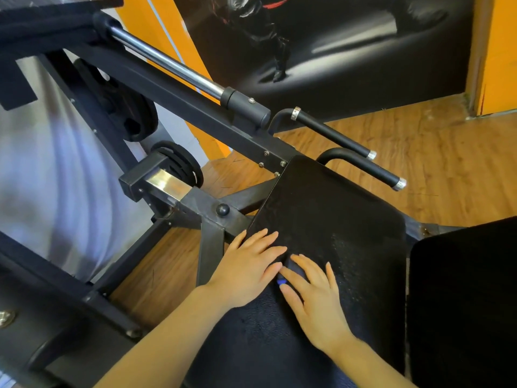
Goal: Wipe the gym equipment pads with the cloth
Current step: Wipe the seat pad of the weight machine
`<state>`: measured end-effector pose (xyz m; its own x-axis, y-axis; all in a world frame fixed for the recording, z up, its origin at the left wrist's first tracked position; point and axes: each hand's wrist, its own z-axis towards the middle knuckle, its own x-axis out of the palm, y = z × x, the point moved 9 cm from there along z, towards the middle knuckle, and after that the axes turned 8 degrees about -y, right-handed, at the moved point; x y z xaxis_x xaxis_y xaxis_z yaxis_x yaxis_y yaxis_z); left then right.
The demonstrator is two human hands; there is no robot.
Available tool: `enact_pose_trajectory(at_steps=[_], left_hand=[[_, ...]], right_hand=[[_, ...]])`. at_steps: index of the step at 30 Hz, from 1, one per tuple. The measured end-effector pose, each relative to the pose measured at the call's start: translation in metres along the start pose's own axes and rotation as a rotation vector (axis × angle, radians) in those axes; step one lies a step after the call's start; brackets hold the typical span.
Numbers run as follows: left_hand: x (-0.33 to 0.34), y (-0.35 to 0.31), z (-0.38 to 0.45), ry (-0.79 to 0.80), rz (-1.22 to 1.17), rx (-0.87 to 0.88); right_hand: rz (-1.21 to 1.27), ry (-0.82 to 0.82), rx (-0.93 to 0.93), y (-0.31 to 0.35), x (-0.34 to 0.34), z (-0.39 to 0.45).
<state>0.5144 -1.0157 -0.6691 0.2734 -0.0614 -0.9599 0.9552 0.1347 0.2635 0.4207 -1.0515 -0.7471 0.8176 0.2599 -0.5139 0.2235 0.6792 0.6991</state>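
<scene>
Left hand (249, 264): lying flat, fingers apart, steadying the flat black padded seat (335, 214).
Right hand (313, 298): lying flat, fingers apart, pressing the dark blue cloth (291, 268) down for wiping.

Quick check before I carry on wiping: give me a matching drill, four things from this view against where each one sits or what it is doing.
Things:
1. left hand
2. right hand
3. chrome bar
4. weight plates

Places or states:
A. slants across the upper left of the frame
B. flat on the near left edge of the black pad
C. stacked low on the machine, left of the pad
D. fingers spread over a dark cloth on the pad

Pairs: 1-B, 2-D, 3-A, 4-C
</scene>
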Motion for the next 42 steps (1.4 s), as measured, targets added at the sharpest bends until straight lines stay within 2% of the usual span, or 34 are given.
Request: enact_pose_trajectory(at_steps=[2, 6, 9, 12, 22, 27, 30, 32, 36, 39, 42], left_hand=[[0.004, -0.001, -0.003, -0.005, 0.107, 0.044], [0.007, -0.003, -0.003, -0.024, 0.244, 0.072], [0.008, -0.004, -0.003, -0.052, 0.254, 0.091], [0.009, -0.005, -0.003, -0.072, 0.249, 0.098], [0.010, -0.005, 0.000, -0.108, 0.253, 0.121], [0.010, -0.006, -0.002, -0.099, 0.254, 0.115], [0.010, -0.006, -0.001, -0.113, 0.250, 0.120], [0.010, -0.006, -0.001, -0.120, 0.244, 0.122], [0.010, -0.006, 0.001, -0.115, 0.244, 0.125], [0.009, -0.005, -0.001, -0.114, 0.247, 0.112], [0.009, -0.005, -0.001, -0.109, 0.245, 0.119]], right_hand=[[-0.036, -0.039, 0.050, -0.002, -0.002, 0.006], [0.005, -0.076, 0.299, -0.050, -0.015, -0.003], [-0.040, -0.115, 0.205, -0.068, -0.031, -0.028], [-0.004, 0.012, 0.068, -0.061, -0.021, -0.036], [0.039, -0.102, 0.309, -0.098, -0.012, 0.050], [0.010, -0.059, 0.102, -0.067, -0.017, -0.028], [0.016, -0.044, 0.055, -0.069, -0.011, -0.024], [0.015, -0.069, 0.069, -0.079, -0.006, 0.018], [-0.026, -0.093, 0.251, -0.104, -0.007, 0.079], [-0.086, -0.092, 0.117, -0.065, -0.014, 0.039], [-0.090, 0.023, -0.109, -0.019, -0.005, -0.040]])
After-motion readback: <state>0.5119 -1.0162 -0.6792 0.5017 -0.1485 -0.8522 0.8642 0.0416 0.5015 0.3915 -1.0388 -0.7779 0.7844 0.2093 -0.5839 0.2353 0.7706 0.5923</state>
